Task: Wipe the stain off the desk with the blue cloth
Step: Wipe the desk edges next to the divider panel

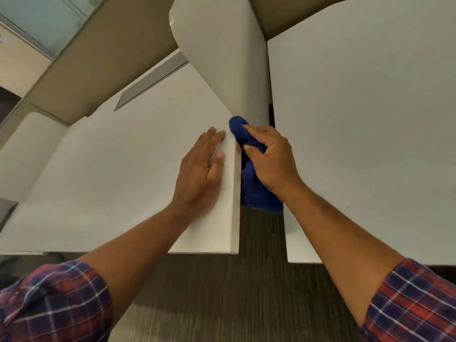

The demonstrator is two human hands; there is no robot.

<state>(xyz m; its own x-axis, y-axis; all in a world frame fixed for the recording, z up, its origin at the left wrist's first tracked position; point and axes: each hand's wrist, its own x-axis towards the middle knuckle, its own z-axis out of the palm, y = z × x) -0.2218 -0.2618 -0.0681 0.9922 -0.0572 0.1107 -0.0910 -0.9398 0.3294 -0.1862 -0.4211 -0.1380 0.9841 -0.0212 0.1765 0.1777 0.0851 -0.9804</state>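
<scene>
My right hand (270,159) is shut on the blue cloth (256,191), holding it in the narrow gap between two white desks. The cloth's top bunch presses against the right side edge of the left desk (111,174), and its tail hangs down in the gap. A thin yellowish stain (238,154) runs along that side edge, right beside the cloth. My left hand (202,166) lies flat, palm down and fingers spread, on the left desk's top near that edge.
A second white desk (365,134) stands on the right of the gap. A white divider panel (227,58) rises at the back between the desks. A grey cable slot (150,82) sits at the left desk's rear. Dark carpet (246,292) lies below.
</scene>
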